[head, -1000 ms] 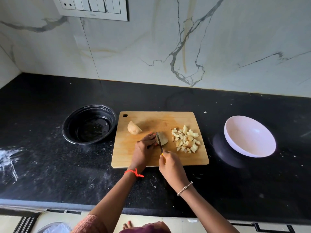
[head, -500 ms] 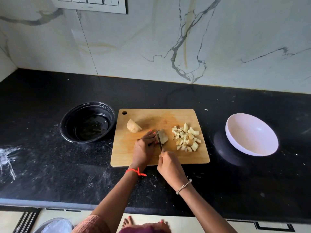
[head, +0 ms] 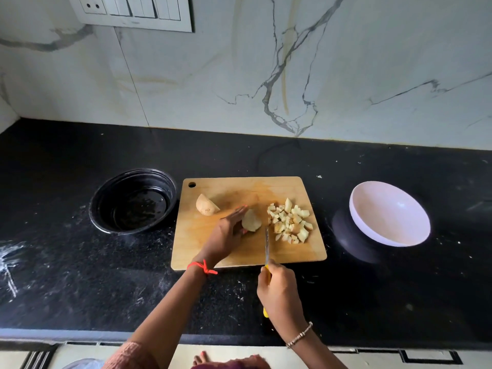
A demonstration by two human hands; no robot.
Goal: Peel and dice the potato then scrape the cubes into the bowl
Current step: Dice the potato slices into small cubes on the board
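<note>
A wooden cutting board [head: 239, 251] lies on the black counter. In the board's middle my left hand [head: 226, 235] holds a pale potato piece [head: 251, 221]; its fingers lie along the piece's left side. My right hand [head: 279, 291] grips a yellow-handled knife [head: 266, 246] near the board's front edge, blade pointing away, just right of that piece and not touching it. A pile of several potato cubes [head: 290, 221] sits on the board's right part. Another potato chunk [head: 206, 205] rests at the board's back left. The white bowl [head: 399, 230] stands tilted to the right of the board.
A black bowl [head: 101, 209] stands left of the board, with dark bits inside. The marble wall with a switch panel [head: 133, 12] rises behind the counter. White smears mark the counter at the far left. The counter's front edge runs close below my arms.
My right hand has drawn the knife back toward me, out of the potato piece. My left hand has loosened and now lies alongside the piece.
</note>
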